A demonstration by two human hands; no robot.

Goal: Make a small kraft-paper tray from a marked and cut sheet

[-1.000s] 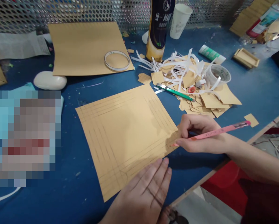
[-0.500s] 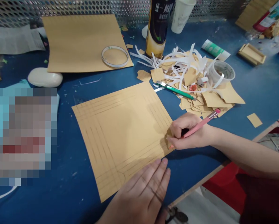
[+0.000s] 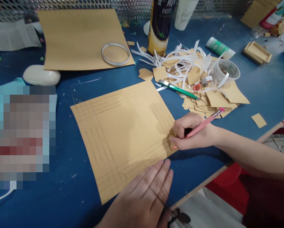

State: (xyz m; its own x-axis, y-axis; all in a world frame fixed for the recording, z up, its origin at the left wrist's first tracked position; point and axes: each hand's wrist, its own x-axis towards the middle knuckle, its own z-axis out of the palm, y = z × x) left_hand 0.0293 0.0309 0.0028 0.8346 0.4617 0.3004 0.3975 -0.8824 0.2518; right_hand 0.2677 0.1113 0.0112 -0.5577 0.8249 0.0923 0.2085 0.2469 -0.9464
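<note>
while the right hand (image 3: 197, 129) pinches a pencil (image 3: 202, 125), the left hand (image 3: 142, 193) presses paper (image 3: 125, 126), fingers together — likely light, creasable, best edge-held.

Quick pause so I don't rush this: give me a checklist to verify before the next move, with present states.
1. Pencil held: ok. The right hand grips the pink pencil.
2. Ruled sheet steadied: ok. The left hand lies over the near edge of the brown paper sheet.
3. Pencil tip touching paper: cannot tell. It is low at the right corner, contact unclear.
4. Sheet face free of scraps: ok. The scrap heap lies past its far right side.
5. Desk tidy: not ok. Paper strips and offcuts surround the green pen-shaped tool.
</note>
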